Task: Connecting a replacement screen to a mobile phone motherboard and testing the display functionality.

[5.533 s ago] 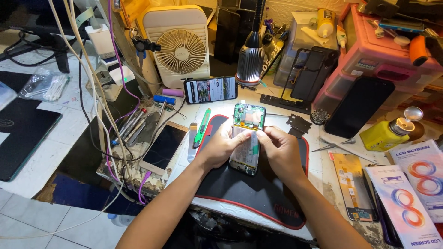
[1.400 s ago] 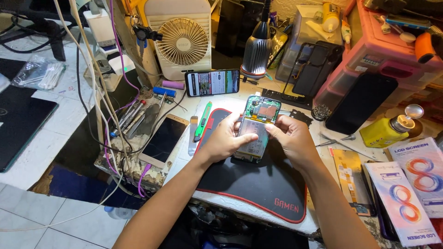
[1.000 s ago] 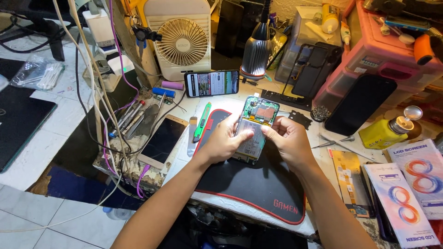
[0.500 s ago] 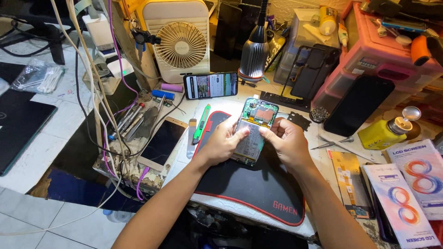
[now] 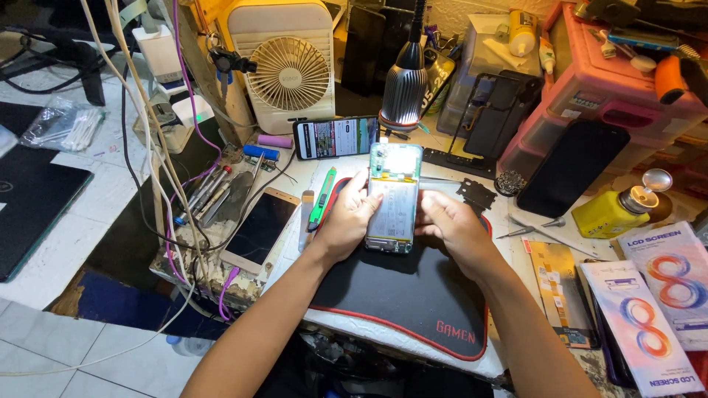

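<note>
Left hand (image 5: 352, 221) grips the left edge of an opened phone (image 5: 393, 197), fingers curled round the side and thumb on top. Right hand (image 5: 451, 227) has the other edge, fingers wrapped on it too, so both hands are closed on the same phone. It's back-cover-off, insides showing: battery in the middle, green board up top. It sits just above a black mat (image 5: 402, 295) with red trim, tilted up a bit toward the camera, top end pointing away.

Only one view here, from the head, looking down at a crowded table (image 5: 291, 254). Just left of the left hand there's a green-handled tool (image 5: 322, 206) lying on the table, and further left a dark-screened phone (image 5: 259, 230) lying flat. Behind the opened phone, another phone (image 5: 335, 138) is propped sideways with its screen lit, next to a lamp (image 5: 404, 88) and a small cream fan (image 5: 287, 70). Off to the right: a yellow bottle (image 5: 612, 210) and tweezers (image 5: 531, 228), well apart from the hands.
</note>
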